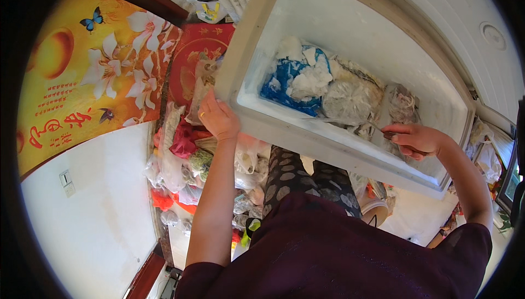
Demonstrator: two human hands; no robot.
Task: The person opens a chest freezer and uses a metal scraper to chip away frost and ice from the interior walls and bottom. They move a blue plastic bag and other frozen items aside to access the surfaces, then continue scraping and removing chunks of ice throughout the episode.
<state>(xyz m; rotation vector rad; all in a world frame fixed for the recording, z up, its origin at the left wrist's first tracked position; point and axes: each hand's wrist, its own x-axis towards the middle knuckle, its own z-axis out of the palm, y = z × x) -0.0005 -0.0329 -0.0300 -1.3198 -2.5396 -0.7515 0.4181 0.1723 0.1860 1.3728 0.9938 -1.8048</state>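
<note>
An open chest freezer stands before me, frost on its inner walls. My left hand, a ring on one finger, rests against the freezer's left front corner; I see nothing held in it. My right hand is inside at the front right, closed around the dark handle of a metal tool whose kind I cannot tell. The tool's thin end points left towards a frosty clear plastic bag. Left of that bag lies a blue bag with chunks of frost on it. Another frosted package lies behind my right hand.
The raised freezer lid stands at the far side. Many plastic bags of goods cover the floor at left, near a red mat. A bucket stands by my legs, below the freezer's front. A floral sheet is at left.
</note>
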